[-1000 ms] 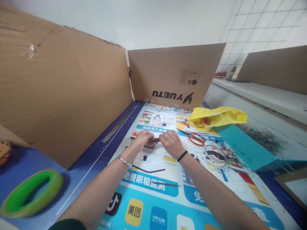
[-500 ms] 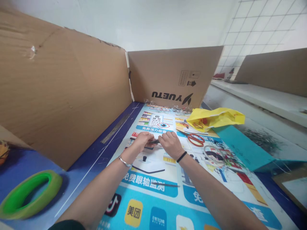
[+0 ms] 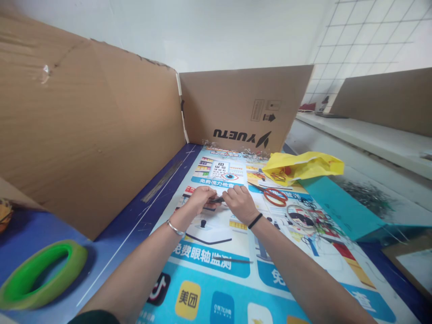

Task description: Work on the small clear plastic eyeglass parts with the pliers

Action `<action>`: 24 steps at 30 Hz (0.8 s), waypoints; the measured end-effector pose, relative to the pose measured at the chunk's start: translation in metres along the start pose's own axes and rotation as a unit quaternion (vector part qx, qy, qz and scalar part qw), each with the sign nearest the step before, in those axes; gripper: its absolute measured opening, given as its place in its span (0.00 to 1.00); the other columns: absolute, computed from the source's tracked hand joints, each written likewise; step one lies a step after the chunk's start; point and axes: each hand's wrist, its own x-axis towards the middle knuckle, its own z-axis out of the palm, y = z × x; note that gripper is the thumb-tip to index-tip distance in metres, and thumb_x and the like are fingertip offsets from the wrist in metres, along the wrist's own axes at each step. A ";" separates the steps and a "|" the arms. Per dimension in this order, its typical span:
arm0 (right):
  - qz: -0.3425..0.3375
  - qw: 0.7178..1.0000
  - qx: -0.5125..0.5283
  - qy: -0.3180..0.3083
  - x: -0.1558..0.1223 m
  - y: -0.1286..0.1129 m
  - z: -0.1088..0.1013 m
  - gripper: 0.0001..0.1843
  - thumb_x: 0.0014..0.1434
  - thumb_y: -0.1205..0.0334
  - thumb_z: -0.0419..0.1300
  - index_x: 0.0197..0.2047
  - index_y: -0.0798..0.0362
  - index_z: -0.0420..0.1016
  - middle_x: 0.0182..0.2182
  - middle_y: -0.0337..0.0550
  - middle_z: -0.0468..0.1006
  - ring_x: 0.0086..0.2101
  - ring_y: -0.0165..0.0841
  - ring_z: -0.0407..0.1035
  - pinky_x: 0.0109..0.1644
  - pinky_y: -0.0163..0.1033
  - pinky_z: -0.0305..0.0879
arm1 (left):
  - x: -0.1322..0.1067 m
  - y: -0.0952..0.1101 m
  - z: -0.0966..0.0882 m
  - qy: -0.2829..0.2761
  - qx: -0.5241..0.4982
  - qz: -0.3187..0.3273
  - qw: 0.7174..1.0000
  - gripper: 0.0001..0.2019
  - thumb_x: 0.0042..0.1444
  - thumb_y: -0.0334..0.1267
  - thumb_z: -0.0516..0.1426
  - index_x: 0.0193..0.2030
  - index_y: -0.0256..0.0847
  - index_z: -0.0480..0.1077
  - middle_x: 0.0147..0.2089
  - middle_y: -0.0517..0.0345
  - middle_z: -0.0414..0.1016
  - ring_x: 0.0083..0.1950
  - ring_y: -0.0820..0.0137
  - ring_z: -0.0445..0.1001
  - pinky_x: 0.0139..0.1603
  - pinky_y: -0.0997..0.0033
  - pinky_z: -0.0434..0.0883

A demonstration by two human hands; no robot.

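My left hand and my right hand meet over the middle of a printed poster. Between them runs a thin dark strip, pinched at both ends by closed fingers; what it is made of is too small to tell. Just right of my right hand lie orange-handled scissors, blades pointing up and left. Another dark, narrow strip rests on the poster nearer to me, partly above the printed lettering.
Cardboard walls rise at the left and back. A roll of green tape lies front left, thin sticks beside the poster. At right are a yellow bag, a teal box with tinsel-like strands, and wire coils.
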 end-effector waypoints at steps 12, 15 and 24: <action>0.025 0.998 0.021 -0.048 -0.001 0.000 0.002 0.10 0.59 0.68 0.49 0.29 0.54 0.69 0.25 0.44 0.67 0.32 0.34 0.55 0.35 0.41 0.44 | 0.003 -0.001 0.000 0.021 0.065 0.073 0.995 0.06 0.46 0.36 0.56 0.26 0.36 0.63 0.24 0.60 0.70 0.24 0.72 0.72 0.23 0.73 0.71; 0.043 0.994 0.038 -0.092 0.000 -0.002 0.002 0.09 0.58 0.67 0.50 0.30 0.55 0.70 0.26 0.46 0.69 0.33 0.35 0.57 0.35 0.41 0.45 | 0.008 -0.002 -0.003 0.031 0.105 0.109 0.988 0.06 0.47 0.38 0.55 0.27 0.38 0.63 0.25 0.59 0.72 0.25 0.73 0.72 0.24 0.73 0.70; 0.116 0.949 0.092 -0.277 0.012 -0.009 -0.010 0.10 0.57 0.65 0.50 0.33 0.56 0.73 0.31 0.49 0.74 0.33 0.35 0.66 0.34 0.37 0.53 | 0.011 -0.006 -0.008 0.013 0.213 0.184 0.960 0.07 0.50 0.41 0.52 0.29 0.40 0.66 0.27 0.59 0.73 0.29 0.72 0.73 0.27 0.73 0.71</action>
